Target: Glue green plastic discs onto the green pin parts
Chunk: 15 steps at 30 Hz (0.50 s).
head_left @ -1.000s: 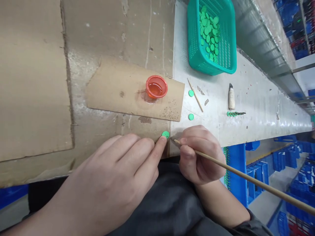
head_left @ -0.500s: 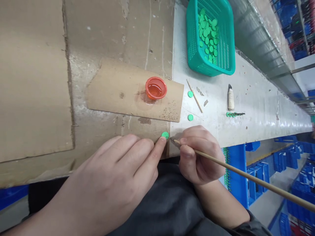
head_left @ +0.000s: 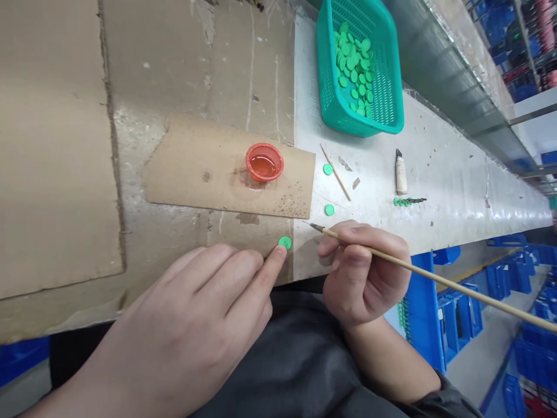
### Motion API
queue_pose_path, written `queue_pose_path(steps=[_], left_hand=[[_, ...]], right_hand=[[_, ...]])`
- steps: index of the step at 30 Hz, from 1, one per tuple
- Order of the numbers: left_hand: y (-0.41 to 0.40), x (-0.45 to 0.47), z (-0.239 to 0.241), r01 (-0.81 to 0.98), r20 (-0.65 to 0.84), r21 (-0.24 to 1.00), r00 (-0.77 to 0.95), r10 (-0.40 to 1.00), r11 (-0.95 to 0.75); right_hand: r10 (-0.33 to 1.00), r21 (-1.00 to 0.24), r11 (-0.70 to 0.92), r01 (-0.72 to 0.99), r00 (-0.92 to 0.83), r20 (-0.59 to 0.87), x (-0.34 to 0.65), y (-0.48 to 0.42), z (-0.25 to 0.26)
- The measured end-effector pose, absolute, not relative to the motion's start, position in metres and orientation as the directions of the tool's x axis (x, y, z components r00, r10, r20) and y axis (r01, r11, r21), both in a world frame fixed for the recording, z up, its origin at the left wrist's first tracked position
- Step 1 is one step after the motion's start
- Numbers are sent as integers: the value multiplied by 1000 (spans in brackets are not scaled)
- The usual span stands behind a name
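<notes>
Left hand (head_left: 187,307) spread, pressing 1 green button (head_left: 284,242) | right hand (head_left: 361,273) pinching bamboo stick (head_left: 456,287) | cardboard-covered bench (head_left: 56,145) | blue crates (head_left: 535,363) at 4 o'clock

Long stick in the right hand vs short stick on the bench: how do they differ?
The long wooden stick far outreaches the short wooden stick. The right hand grips the long one; the short one lies loose on the white bench. The long one ends in a dark tip; the short one shows none. Both are thin, straight, pale.

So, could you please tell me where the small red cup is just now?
In the head view, the red cup sits on a cardboard strip, left of the teal basket.
</notes>
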<state>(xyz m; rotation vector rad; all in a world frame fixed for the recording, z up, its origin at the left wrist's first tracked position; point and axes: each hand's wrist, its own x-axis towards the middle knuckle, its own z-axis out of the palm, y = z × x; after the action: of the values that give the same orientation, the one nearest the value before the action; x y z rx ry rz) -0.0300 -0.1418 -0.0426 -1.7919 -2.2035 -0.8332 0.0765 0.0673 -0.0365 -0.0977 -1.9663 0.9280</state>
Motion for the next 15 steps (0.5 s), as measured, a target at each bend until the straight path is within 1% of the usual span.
queue_pose_path(steps=[4,8,11,13,15], left_hand=[[-142,-30,-44,941,482,317,-266,835,117],[-142,-31,-43,920,464,373,-299,834,122],[-142,-32,-40,911,462,394,-310,831,121],[-143,-33,-38,897,456,424,-333,825,127],[-144,-33,-35,860,450,494,-381,807,130]], right_hand=[[427,-665,689,-287,-581,693,76,67,-35],[441,-677,679,-285,-579,686,78,69,-33],[473,-708,666,-235,-601,644,80,70,-31],[451,-719,664,-204,-658,603,84,72,-28],[379,-705,679,-205,-725,575,88,78,-23]])
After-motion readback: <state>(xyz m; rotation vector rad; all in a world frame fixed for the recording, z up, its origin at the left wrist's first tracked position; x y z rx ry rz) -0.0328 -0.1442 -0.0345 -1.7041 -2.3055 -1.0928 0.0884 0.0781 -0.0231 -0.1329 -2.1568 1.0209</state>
